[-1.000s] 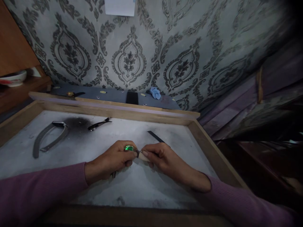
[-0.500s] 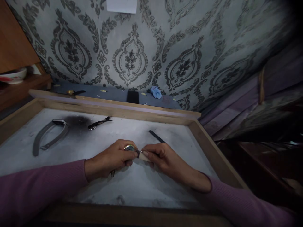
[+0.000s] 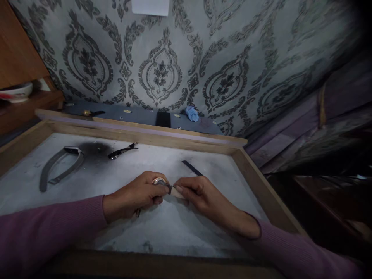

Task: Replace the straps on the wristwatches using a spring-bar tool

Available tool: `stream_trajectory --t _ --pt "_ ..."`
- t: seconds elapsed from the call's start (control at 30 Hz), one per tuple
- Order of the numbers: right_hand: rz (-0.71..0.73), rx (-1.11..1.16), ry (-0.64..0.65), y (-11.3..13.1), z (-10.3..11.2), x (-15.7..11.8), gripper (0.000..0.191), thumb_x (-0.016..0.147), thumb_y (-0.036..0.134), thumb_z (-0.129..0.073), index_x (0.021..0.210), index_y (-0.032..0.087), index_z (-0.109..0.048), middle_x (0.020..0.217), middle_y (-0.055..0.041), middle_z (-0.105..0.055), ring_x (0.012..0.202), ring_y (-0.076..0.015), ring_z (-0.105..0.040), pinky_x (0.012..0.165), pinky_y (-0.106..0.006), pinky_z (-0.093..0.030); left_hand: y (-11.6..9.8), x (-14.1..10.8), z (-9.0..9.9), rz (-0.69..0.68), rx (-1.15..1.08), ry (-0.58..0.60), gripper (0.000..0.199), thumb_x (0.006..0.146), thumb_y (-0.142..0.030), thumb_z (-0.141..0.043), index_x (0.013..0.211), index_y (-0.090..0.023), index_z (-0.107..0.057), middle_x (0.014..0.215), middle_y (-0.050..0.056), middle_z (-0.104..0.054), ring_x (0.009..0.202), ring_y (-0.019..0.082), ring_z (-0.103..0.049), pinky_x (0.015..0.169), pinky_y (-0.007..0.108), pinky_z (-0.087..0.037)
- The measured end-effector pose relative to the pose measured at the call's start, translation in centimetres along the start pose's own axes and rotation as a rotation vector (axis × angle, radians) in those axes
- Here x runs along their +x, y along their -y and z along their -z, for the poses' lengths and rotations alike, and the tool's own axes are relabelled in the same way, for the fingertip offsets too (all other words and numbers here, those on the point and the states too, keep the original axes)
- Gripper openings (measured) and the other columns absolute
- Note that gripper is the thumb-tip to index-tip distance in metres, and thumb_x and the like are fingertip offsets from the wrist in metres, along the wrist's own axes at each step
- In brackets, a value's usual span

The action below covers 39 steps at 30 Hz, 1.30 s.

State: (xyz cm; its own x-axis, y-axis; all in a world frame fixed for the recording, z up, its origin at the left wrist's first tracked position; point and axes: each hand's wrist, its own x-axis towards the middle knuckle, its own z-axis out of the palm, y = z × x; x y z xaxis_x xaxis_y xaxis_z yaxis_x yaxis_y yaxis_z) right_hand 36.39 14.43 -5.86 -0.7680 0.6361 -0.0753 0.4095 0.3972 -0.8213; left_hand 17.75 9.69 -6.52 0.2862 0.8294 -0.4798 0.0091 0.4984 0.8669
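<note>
Over the middle of the white board, my left hand (image 3: 142, 192) is closed around a wristwatch (image 3: 159, 181) with a round gold-rimmed case. A buckle-like end (image 3: 137, 212) pokes out below that hand. My right hand (image 3: 197, 192) pinches a pale strip (image 3: 176, 192), perhaps the strap's light underside, close against the watch. Whether a small tool sits between those fingertips I cannot make out. Just behind my right hand lies a dark flat strip (image 3: 192, 167). Farther left rest a grey-banded watch (image 3: 61, 166) and a dark strap-like piece (image 3: 122, 151).
A raised wooden frame (image 3: 255, 174) edges the board. Behind it, on a blue cloth-covered surface (image 3: 136, 114), lie a black phone-like slab (image 3: 163, 119), a crumpled blue cloth (image 3: 192, 113) and another dark-strapped watch (image 3: 90, 113). A bowl (image 3: 17, 93) sits on the left shelf.
Both hands keep nearly the same place and grip. The watch face has tilted slightly, and its dial reflects light differently.
</note>
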Motion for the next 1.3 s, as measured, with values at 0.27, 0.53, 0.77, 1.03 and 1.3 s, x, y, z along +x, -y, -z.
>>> stream_trajectory --t 0.27,0.53,0.77,1.03,1.3 --pt "0.012 -0.014 -0.012 0.03 -0.13 -0.06 0.034 0.093 0.029 -0.041 0.063 0.015 -0.052 0.055 0.0016 -0.048 0.051 -0.0085 -0.041 0.050 -0.023 -0.030 0.18 0.12 0.04 0.004 0.003 0.000 0.008 0.078 -0.022 -0.054 0.071 -0.019 -0.051 0.044 -0.009 -0.044 0.031 0.004 -0.023 0.033 0.021 -0.010" --pt "-0.013 0.005 -0.031 0.16 -0.22 -0.13 0.032 0.091 0.028 -0.042 0.063 0.016 -0.051 0.055 0.0018 -0.047 0.050 -0.0087 -0.041 0.049 -0.022 -0.030 -0.07 -0.12 -0.04 0.005 -0.020 0.008 0.012 0.078 -0.021 -0.054 0.067 -0.020 -0.048 0.043 -0.009 -0.045 0.031 0.003 -0.021 0.034 0.020 -0.010" --pt "-0.007 -0.001 -0.042 0.15 -0.35 -0.23 0.032 0.091 0.028 -0.042 0.062 0.016 -0.049 0.055 0.0020 -0.046 0.051 -0.0090 -0.040 0.049 -0.022 -0.029 -0.09 0.08 0.03 0.027 -0.019 -0.008 0.011 0.077 -0.020 -0.054 0.067 -0.020 -0.048 0.044 -0.008 -0.046 0.032 0.003 -0.023 0.034 0.021 -0.009" --pt "0.001 -0.031 -0.030 0.10 -0.31 -0.42 0.033 0.092 0.028 -0.041 0.063 0.016 -0.049 0.056 0.0022 -0.045 0.051 -0.0088 -0.039 0.049 -0.023 -0.028 0.51 0.26 0.34 0.012 -0.025 0.032 0.010 0.075 -0.022 -0.055 0.068 -0.020 -0.049 0.045 -0.008 -0.047 0.032 0.004 -0.024 0.035 0.022 -0.009" --pt "0.030 -0.048 -0.042 -0.07 -0.31 -0.29 0.032 0.091 0.025 -0.042 0.061 0.017 -0.047 0.054 0.0030 -0.042 0.050 -0.0081 -0.036 0.048 -0.023 -0.027 0.52 0.29 0.44 0.025 -0.056 0.048 0.012 0.078 -0.025 -0.056 0.069 -0.020 -0.050 0.045 -0.008 -0.048 0.032 0.003 -0.023 0.035 0.021 -0.009"
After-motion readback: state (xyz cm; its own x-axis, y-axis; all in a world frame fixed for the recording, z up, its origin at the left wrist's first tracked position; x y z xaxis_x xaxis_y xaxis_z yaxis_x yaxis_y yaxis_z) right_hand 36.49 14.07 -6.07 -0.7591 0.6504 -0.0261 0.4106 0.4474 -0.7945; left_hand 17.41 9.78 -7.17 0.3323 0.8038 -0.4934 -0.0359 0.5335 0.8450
